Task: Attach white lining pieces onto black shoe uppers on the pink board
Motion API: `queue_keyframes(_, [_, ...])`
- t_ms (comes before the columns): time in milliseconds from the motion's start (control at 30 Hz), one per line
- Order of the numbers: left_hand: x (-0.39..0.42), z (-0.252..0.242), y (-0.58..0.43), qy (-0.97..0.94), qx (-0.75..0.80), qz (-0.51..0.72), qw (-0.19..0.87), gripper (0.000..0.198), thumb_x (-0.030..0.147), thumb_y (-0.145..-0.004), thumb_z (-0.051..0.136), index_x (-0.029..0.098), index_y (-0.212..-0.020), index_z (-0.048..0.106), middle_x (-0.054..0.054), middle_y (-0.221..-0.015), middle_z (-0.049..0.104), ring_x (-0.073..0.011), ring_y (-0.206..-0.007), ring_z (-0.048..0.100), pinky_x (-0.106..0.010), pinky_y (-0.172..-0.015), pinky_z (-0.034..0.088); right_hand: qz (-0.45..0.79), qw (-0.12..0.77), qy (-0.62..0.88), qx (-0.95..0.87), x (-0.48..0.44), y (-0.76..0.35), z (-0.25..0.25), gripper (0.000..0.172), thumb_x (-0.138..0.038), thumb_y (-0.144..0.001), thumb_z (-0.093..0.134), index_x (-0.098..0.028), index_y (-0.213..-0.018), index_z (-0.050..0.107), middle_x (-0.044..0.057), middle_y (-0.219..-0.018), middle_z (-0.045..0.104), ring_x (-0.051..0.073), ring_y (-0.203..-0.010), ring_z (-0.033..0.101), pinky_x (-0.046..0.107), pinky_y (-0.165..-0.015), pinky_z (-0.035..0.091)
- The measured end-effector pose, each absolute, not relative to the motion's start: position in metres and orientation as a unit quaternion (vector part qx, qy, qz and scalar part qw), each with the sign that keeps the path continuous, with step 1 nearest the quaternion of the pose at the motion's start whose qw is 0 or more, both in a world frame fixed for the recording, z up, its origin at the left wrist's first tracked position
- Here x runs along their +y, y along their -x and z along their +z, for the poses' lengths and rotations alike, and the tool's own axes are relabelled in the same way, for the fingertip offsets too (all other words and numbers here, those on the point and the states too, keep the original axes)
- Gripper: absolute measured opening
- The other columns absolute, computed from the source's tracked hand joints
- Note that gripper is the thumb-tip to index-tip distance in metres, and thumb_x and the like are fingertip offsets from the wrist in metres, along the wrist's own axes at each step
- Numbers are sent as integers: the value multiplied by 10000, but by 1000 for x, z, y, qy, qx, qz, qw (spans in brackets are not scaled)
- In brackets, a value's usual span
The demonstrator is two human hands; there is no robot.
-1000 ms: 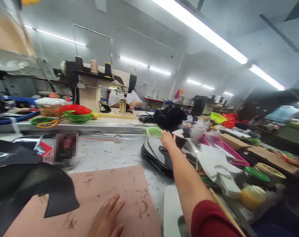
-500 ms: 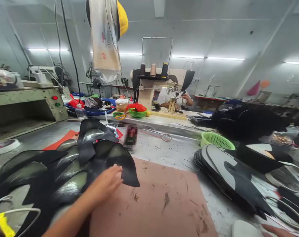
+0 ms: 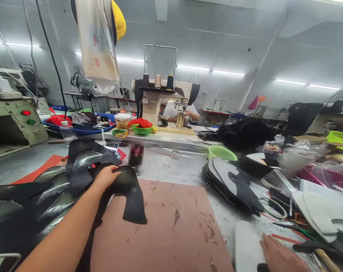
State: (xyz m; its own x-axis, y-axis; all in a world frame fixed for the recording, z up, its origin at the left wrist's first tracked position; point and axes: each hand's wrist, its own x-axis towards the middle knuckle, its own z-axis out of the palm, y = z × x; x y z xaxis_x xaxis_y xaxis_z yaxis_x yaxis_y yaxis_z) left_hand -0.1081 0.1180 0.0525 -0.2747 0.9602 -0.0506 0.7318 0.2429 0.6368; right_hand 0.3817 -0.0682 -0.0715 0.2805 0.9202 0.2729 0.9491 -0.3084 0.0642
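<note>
My left hand (image 3: 107,178) reaches over a pile of dark pieces at the left. Its fingers are closed on the top edge of a curved black shoe upper piece (image 3: 134,200), one leg of which hangs over the pinkish-brown board (image 3: 166,234). More black pieces with shiny domed areas (image 3: 82,158) lie heaped beneath and beside the forearm. At the lower right, my right hand (image 3: 281,255) lies against the edge of a white padded piece (image 3: 246,241), fingers stretched out; part of this hand is hidden by the frame's edge.
A stack of black and white cut pieces (image 3: 225,181) lies right of the board, before a green basket (image 3: 222,153). White shaped pieces (image 3: 315,211), tools and a cord ring crowd the far right. A sewing machine (image 3: 166,98) stands behind, with a person beyond it.
The view has swung right. My left hand has taken hold of the black upper piece by its top edge, and the piece has turned over the board. More of my right hand now shows.
</note>
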Motion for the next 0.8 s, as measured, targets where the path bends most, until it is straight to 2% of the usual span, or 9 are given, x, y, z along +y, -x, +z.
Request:
queue_keyframes(67, [103, 77, 98, -596, 694, 280, 289, 256, 351, -652, 604, 185, -846, 583, 0, -764, 658, -224, -781, 632, -279, -664, 499, -131, 32, 801, -584, -66, -376, -58, 319, -212, -805, 292, -182, -826, 609, 117, -912, 671, 239, -842, 626, 362, -721, 450])
queue_keyframes(133, [85, 100, 82, -615, 609, 320, 386, 344, 420, -626, 624, 209, -889, 553, 32, -704, 642, -187, -662, 624, -259, -573, 498, -115, 11, 807, -579, -61, -373, -44, 239, -195, -790, 342, -201, -751, 578, 81, -837, 672, 234, -806, 623, 348, -679, 429])
queue_keyframes(200, [70, 108, 60, -607, 531, 359, 470, 436, 432, -607, 646, 218, -958, 501, 33, -706, 636, -174, -616, 613, -258, -535, 492, -76, -7, 811, -581, -54, -372, -31, 168, -169, -756, 386, -216, -669, 522, 46, -761, 666, 226, -783, 619, 330, -671, 401])
queue_keyframes(267, [58, 97, 36, -608, 496, 362, 504, 451, 390, -646, 616, 212, -1027, 453, 8, -767, 646, -182, -651, 621, -280, -569, 504, -20, -21, 812, -582, -48, -372, -23, 139, -146, -714, 406, -221, -610, 458, 21, -674, 647, 214, -724, 615, 304, -636, 377])
queue_keyframes(367, [42, 54, 6, -686, 505, 289, 437, 411, 245, -729, 498, 185, -1129, 427, -65, -969, 638, -219, -870, 615, -355, -766, 490, 47, 10, 804, -592, -43, -377, -19, 112, -155, -670, 414, -226, -585, 395, 2, -596, 600, 190, -627, 579, 265, -553, 337])
queue_keyframes(467, [27, 20, -18, -808, 507, 194, 228, 521, 51, -680, 459, 201, -1179, 456, -110, -1211, 528, -256, -1124, 480, -440, -942, 364, 128, 88, 764, -626, -45, -384, -15, 72, -184, -635, 416, -222, -578, 395, -14, -568, 562, 166, -582, 528, 248, -531, 333])
queue_keyframes(567, [14, 17, -53, -885, 433, 145, 89, 590, -27, -638, 452, 223, -1170, 492, -118, -1344, 396, -291, -1218, 368, -497, -977, 299, 287, 174, 708, -622, -52, -390, -2, 70, -208, -587, 418, -208, -609, 485, -8, -619, 592, 174, -655, 537, 246, -582, 396])
queue_keyframes(667, [7, 24, -110, -930, 328, 134, 101, 538, 88, -689, 549, 195, -1208, 455, -129, -1339, 403, -286, -1216, 369, -474, -987, 302, 417, 226, 655, -588, -59, -390, 17, 211, -240, -565, 429, -199, -712, 575, 13, -723, 635, 201, -766, 558, 276, -685, 437])
queue_keyframes(800, [10, 11, -193, -943, 262, 103, 175, 741, 351, -651, 684, 155, -1283, 352, -166, -1368, 348, -294, -1240, 335, -427, -968, 342, 491, 245, 610, -572, -64, -388, 32, 252, -315, -577, 457, -195, -748, 598, 27, -696, 615, 222, -776, 558, 326, -747, 435])
